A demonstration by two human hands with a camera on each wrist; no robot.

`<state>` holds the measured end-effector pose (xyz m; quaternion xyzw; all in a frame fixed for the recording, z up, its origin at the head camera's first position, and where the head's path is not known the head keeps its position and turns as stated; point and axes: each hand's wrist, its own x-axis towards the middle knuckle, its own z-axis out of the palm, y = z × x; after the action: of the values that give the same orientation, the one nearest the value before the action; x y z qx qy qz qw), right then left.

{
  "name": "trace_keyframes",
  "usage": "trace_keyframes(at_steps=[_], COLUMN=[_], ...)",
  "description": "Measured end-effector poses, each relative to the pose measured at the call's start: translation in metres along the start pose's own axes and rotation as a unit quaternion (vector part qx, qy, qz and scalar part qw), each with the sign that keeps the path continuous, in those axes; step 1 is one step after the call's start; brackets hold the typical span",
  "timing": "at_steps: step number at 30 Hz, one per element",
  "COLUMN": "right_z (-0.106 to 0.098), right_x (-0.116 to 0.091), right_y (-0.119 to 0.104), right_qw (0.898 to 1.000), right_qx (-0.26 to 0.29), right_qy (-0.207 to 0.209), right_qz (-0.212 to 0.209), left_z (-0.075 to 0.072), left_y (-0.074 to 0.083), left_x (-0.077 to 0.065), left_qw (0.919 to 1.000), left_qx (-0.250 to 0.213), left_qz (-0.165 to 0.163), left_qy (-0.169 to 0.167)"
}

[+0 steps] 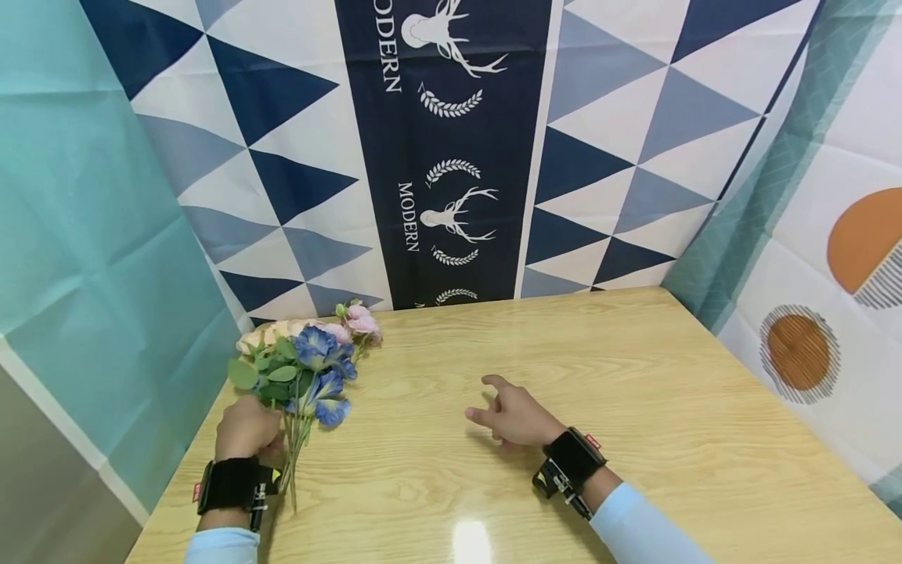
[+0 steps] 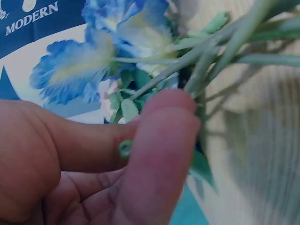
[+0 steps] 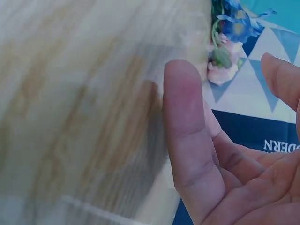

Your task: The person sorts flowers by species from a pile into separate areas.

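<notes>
A bunch of artificial-looking flowers lies at the table's far left in the head view: blue blooms [image 1: 317, 348], pink blooms [image 1: 361, 323], cream blooms [image 1: 271, 335] and green leaves [image 1: 282, 374]. Their green stems [image 1: 299, 439] point toward the near edge. My left hand [image 1: 247, 431] is beside these stems. Between its thumb and finger it pinches a flower stem [image 2: 125, 148], whose cut end shows in the left wrist view; which bloom it belongs to cannot be told. Over the middle of the table my right hand [image 1: 517, 415] holds nothing, thumb and index finger extended apart.
The wood-grain table [image 1: 423, 470] meets a patterned cloth wall [image 1: 465, 157] at the back. Teal cloth [image 1: 106, 235] hangs along the left edge, close to the flowers. Another cloth [image 1: 810, 258] with orange circles borders the right side. Each wrist wears a black strapped device [image 1: 574, 458].
</notes>
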<state>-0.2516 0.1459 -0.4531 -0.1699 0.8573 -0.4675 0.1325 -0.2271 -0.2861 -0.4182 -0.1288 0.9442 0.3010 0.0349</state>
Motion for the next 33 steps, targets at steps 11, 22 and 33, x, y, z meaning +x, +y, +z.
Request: trace_keyframes(at_steps=[11, 22, 33], right_z=[-0.003, -0.004, -0.007], right_x=[0.003, 0.009, 0.018], right_y=[0.000, -0.008, -0.016], right_qw=[1.000, 0.998, 0.996], right_qx=[0.022, 0.068, 0.078], right_qy=[0.000, 0.013, 0.039], right_qz=[-0.005, -0.002, -0.036], left_z=[-0.014, -0.012, 0.008], left_y=[0.003, 0.043, 0.089], left_x=[-0.008, -0.017, -0.016], left_qw=[0.9976, 0.9791, 0.9679], left_qx=[-0.027, -0.043, -0.069], left_qz=[0.015, 0.055, 0.114], left_qy=[0.062, 0.191, 0.213])
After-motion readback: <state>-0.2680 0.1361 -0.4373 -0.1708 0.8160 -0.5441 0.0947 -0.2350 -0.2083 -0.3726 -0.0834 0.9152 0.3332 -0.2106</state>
